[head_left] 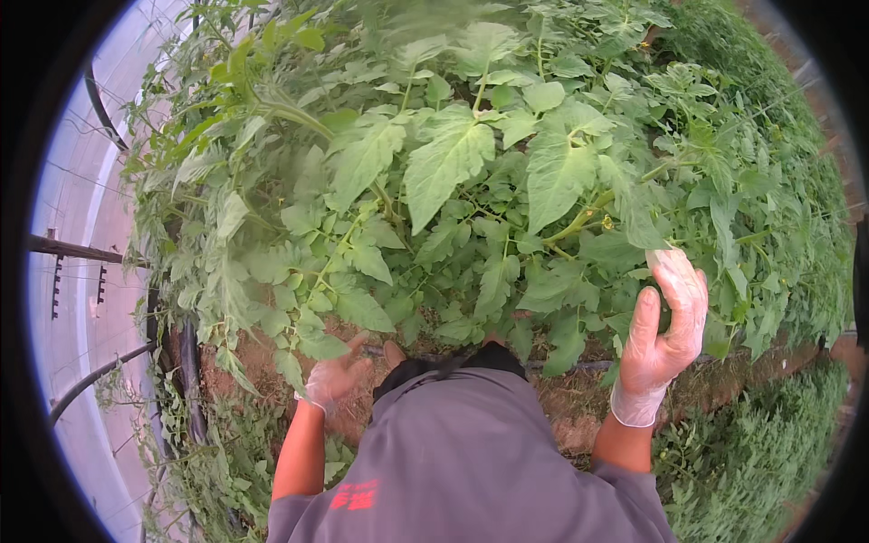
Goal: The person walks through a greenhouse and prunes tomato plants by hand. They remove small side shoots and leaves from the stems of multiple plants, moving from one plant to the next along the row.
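Note:
Dense tomato plants (448, 163) with broad green leaves fill the view before me. My right hand (669, 326), in a thin clear glove, is raised at the right with its fingers curved and apart; the fingertips meet the edge of a tomato leaf (635, 210). Left of that leaf runs a thick green stem (580, 220) beside a small yellow flower (607, 222). My left hand (338, 375), gloved too, is low at the left beneath hanging leaves (363, 309). Its fingers are spread and hold nothing that shows; leaves come close to the fingertips.
A translucent greenhouse wall (88, 183) with dark pipes (81, 251) curves along the left. Brown soil (577, 400) lies between the plant rows, with a dark hose (584, 365) across it. More plants (753, 441) grow at the lower right.

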Demonstrator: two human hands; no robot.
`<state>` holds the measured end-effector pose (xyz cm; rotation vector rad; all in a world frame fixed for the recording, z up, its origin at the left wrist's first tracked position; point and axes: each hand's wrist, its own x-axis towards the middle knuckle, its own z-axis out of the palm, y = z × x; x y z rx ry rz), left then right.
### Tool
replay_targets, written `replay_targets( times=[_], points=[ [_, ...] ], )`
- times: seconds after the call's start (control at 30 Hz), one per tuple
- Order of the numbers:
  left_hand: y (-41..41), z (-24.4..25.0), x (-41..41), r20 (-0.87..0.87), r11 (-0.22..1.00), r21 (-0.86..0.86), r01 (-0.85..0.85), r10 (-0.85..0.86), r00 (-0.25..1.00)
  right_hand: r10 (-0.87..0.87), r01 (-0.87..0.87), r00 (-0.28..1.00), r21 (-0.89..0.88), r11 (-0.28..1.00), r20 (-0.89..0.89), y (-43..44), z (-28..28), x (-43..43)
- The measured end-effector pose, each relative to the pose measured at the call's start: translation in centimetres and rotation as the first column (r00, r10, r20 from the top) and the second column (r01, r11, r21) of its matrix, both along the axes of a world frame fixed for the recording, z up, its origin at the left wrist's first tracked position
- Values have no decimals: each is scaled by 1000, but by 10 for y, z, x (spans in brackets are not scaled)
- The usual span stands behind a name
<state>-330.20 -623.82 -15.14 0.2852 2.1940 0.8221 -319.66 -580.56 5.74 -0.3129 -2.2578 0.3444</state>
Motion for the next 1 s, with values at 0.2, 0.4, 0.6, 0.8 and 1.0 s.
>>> replay_targets(
  times=[0.2,0.4,0.6,0.8,1.0],
  points=[
    [-47,-90,-38,-118,850,512,-125,214,970,-8,11,996,35,999,-83,-96,14,-27],
    [-47,-70,-113,-126,690,689,-220,414,902,-60,65,978,16,998,-199,-139,37,-11],
    [-20,55,-176,-199,558,810,-182,552,810,-56,68,987,71,995,-150,-151,49,1],
    [-8,140,-190,-189,375,922,-94,648,737,-25,41,980,76,996,-199,-144,51,-6],
    [11,183,-201,-158,457,885,-93,482,862,38,-31,993,67,997,-109,-137,40,-5]
  ],
)
